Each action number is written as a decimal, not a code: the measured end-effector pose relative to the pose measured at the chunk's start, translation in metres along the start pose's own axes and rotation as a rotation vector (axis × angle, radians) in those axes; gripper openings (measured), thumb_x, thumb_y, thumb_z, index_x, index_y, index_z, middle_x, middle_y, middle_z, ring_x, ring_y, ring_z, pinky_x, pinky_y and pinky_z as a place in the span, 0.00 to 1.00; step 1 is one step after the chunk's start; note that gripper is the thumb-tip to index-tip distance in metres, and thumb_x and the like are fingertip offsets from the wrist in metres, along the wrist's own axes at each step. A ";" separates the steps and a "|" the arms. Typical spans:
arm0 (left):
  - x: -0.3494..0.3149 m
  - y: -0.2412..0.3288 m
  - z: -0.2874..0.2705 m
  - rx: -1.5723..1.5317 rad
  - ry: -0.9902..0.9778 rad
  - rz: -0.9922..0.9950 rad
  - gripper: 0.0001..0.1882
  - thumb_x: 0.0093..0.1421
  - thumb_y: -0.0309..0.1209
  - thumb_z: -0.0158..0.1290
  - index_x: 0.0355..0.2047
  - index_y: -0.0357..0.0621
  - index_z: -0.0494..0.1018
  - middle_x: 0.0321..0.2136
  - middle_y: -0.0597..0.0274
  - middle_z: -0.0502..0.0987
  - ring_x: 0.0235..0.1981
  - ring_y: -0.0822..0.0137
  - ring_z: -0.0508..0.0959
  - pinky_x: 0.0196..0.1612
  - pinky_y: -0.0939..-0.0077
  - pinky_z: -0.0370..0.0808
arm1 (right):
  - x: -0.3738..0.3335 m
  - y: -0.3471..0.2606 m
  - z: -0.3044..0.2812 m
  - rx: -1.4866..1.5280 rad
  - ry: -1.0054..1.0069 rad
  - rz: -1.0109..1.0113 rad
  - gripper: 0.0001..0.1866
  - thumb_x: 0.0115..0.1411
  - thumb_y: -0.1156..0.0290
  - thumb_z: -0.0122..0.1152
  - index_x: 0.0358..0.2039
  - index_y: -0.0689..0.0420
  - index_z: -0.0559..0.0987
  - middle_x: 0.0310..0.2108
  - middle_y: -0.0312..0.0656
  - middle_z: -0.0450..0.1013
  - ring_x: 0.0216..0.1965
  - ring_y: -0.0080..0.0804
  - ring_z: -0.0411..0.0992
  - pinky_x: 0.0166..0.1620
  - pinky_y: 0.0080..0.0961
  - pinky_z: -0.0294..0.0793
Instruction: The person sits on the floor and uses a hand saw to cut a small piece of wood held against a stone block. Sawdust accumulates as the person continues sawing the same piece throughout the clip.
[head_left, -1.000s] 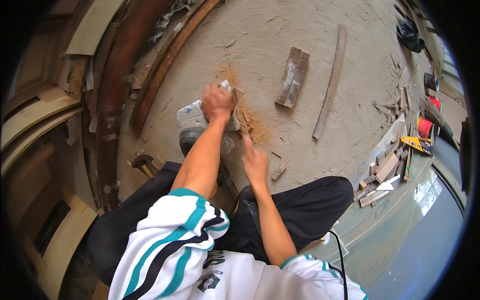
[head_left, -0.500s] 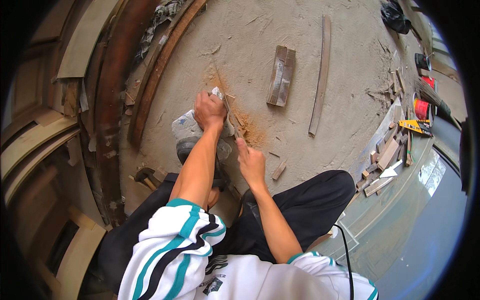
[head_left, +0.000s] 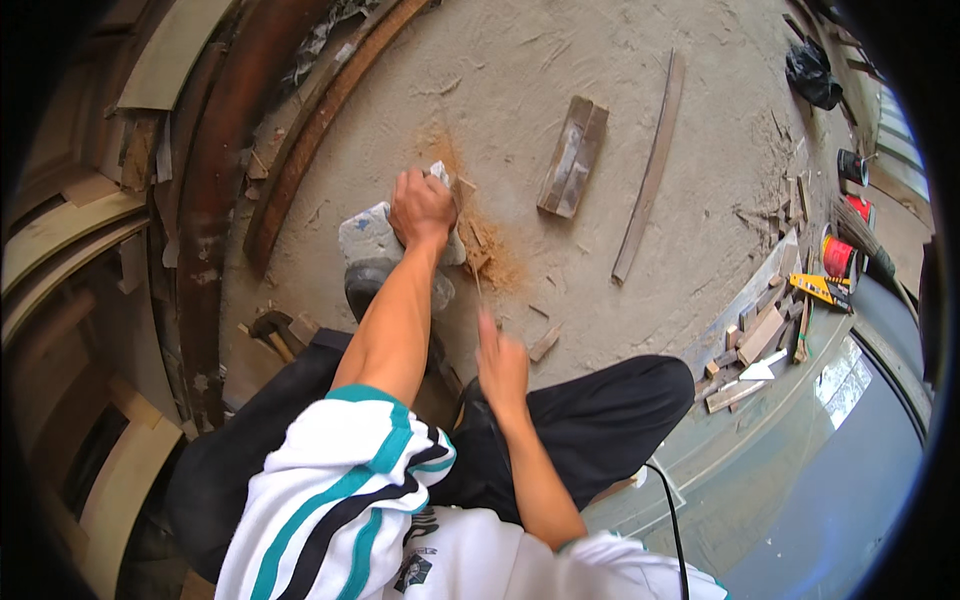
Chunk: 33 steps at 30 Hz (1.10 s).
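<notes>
My left hand (head_left: 422, 208) is closed and presses down on a small piece of wood (head_left: 464, 191), mostly hidden under the fist. Beneath it is a whitish, worn block (head_left: 368, 236), with my dark shoe (head_left: 372, 284) against its near side. My right hand (head_left: 502, 365), smeared by motion, grips the handle end of a thin hand saw (head_left: 478, 287). Its narrow blade points away from me toward the wood beside my left fist. Orange sawdust (head_left: 503, 262) lies on the floor just right of the block, with small offcuts in it.
On the sandy floor lie a short bundled wooden block (head_left: 574, 157) and a long thin strip (head_left: 650, 170). Offcuts (head_left: 760, 335), a yellow-handled saw (head_left: 822, 290) and red cans (head_left: 838, 252) are at right. A hammer (head_left: 274, 333) and curved timbers (head_left: 320, 125) are at left.
My right hand has drawn back toward me with the saw, so its blade reaches less far past my left fist. The left hand stays pressed in place; the view has shifted slightly.
</notes>
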<state>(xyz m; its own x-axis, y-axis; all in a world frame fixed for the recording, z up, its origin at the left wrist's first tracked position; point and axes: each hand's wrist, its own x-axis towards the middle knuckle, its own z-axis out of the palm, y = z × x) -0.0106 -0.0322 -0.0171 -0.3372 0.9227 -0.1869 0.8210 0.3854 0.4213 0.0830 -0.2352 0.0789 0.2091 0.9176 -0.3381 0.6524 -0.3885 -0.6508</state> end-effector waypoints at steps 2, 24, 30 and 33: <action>0.011 -0.001 -0.004 0.007 0.017 0.011 0.14 0.59 0.35 0.41 0.33 0.38 0.73 0.38 0.46 0.76 0.42 0.43 0.75 0.45 0.51 0.71 | -0.052 0.005 -0.025 0.257 -0.167 0.339 0.15 0.65 0.65 0.54 0.46 0.60 0.80 0.18 0.55 0.70 0.19 0.49 0.72 0.26 0.40 0.69; 0.004 -0.012 0.001 0.002 0.004 -0.030 0.16 0.60 0.38 0.41 0.34 0.42 0.76 0.38 0.47 0.77 0.41 0.42 0.76 0.44 0.50 0.72 | 0.012 -0.010 -0.010 0.036 -0.191 0.112 0.20 0.70 0.58 0.46 0.40 0.61 0.79 0.22 0.60 0.71 0.25 0.60 0.72 0.29 0.47 0.68; 0.009 0.006 -0.003 -0.046 0.002 -0.011 0.14 0.59 0.35 0.42 0.33 0.40 0.74 0.36 0.47 0.76 0.41 0.43 0.75 0.45 0.50 0.71 | 0.018 -0.007 -0.017 0.111 -0.139 0.181 0.24 0.68 0.55 0.48 0.26 0.62 0.78 0.14 0.53 0.68 0.18 0.49 0.71 0.26 0.41 0.68; 0.014 -0.001 0.003 -0.045 0.001 -0.016 0.14 0.60 0.36 0.42 0.34 0.42 0.75 0.37 0.47 0.76 0.41 0.42 0.75 0.44 0.50 0.71 | 0.075 -0.027 -0.007 0.294 -0.246 0.430 0.26 0.68 0.52 0.45 0.25 0.62 0.75 0.14 0.54 0.68 0.18 0.50 0.71 0.26 0.42 0.68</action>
<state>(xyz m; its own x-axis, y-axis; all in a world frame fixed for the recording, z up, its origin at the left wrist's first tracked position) -0.0146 -0.0201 -0.0231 -0.3512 0.9162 -0.1929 0.7938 0.4007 0.4575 0.0862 -0.1555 0.0763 0.2123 0.6388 -0.7395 0.3089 -0.7618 -0.5694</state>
